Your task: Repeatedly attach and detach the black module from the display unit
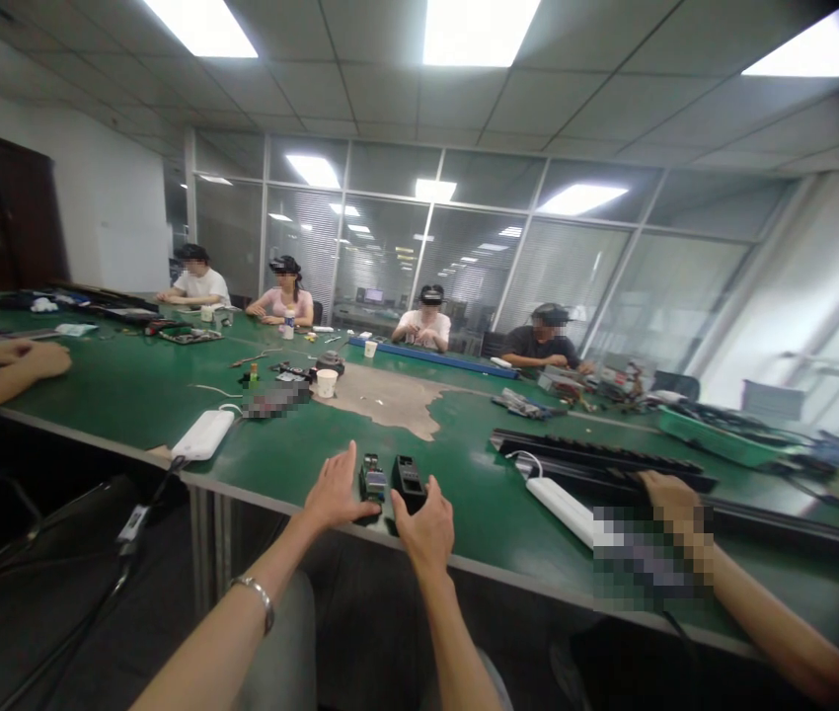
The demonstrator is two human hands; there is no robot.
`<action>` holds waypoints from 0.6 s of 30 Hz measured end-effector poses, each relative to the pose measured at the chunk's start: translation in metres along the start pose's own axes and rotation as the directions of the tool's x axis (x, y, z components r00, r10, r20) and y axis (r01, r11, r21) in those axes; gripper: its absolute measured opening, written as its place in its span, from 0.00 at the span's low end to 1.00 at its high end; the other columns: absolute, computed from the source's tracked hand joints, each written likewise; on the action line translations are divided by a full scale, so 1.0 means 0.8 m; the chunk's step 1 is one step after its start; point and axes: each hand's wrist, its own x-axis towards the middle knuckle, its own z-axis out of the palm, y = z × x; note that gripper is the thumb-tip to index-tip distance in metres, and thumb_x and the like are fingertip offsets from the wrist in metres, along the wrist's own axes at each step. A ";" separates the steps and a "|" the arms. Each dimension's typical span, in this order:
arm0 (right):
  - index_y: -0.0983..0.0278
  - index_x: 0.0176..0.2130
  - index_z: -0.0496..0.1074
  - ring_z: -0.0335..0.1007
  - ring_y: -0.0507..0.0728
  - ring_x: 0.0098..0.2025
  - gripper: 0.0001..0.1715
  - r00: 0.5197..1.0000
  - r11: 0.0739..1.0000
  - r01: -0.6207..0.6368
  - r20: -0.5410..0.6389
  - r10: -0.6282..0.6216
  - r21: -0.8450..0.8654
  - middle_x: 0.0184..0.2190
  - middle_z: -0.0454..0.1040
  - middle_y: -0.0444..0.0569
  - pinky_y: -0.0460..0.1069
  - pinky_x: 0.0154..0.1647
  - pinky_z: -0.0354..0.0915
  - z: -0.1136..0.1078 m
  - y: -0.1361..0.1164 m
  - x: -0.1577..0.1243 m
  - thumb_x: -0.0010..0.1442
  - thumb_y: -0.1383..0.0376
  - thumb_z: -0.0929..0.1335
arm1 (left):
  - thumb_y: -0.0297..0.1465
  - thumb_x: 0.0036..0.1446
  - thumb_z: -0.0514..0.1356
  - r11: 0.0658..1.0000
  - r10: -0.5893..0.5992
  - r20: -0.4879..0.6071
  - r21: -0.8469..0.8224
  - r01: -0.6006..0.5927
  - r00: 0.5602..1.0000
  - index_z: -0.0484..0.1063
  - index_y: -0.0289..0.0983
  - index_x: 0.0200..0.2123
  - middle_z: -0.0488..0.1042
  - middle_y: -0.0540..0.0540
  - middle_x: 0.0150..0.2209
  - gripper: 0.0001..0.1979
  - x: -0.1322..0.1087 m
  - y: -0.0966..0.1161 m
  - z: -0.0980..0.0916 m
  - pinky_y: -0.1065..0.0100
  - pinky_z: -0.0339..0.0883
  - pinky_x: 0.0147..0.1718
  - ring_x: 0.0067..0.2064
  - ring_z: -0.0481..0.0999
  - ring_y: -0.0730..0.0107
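On a green counter (464, 513), a black box (410, 483) is placed near the edge, its long axis pointing away from the body. It is almost touched by the open right hand (426, 528). A smaller device (373, 482) is set just beside it, nearer the open, spread left hand (338, 491).

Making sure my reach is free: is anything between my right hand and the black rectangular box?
Nothing visible does; the right hand sits right at the lower end of the black rectangular box.
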 end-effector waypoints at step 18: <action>0.67 0.54 0.67 0.67 0.64 0.52 0.33 0.995 0.995 -0.030 0.096 0.039 -0.098 0.46 0.74 0.59 0.53 0.50 0.60 -0.003 -0.010 0.000 0.58 0.48 0.64 | 0.66 0.38 0.56 0.995 0.006 0.096 0.098 -0.016 0.995 0.45 0.36 0.67 0.52 0.34 0.67 0.61 -0.013 -0.015 -0.029 0.47 0.37 0.64 0.67 0.48 0.45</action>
